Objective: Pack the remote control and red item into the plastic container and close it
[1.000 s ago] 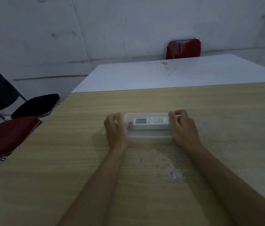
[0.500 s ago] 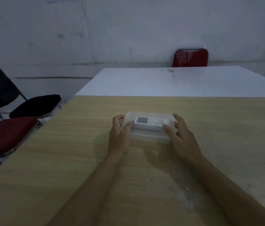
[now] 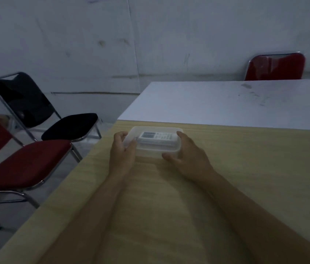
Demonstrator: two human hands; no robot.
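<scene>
A clear plastic container (image 3: pixel 156 151) with its lid on sits near the far left edge of the wooden table (image 3: pixel 245 168). Through the lid I see the white remote control (image 3: pixel 157 137) lying lengthwise. The red item does not show clearly; a small dark bit sits at the remote's left end. My left hand (image 3: pixel 121 153) grips the container's left end, thumb on the lid. My right hand (image 3: pixel 188 159) cups the right end, fingers over the far corner and thumb at the near side.
A white table (image 3: pixel 226 103) butts against the wooden one at the back, with a red chair (image 3: pixel 276 66) behind it. To the left stand a black folding chair (image 3: pixel 36 111) and a red folding chair (image 3: pixel 22 164), close to the table's edge.
The container has shifted away from me and to the left, toward the table's far corner, with both hands still on its ends. My view has swung left, showing more of the chairs.
</scene>
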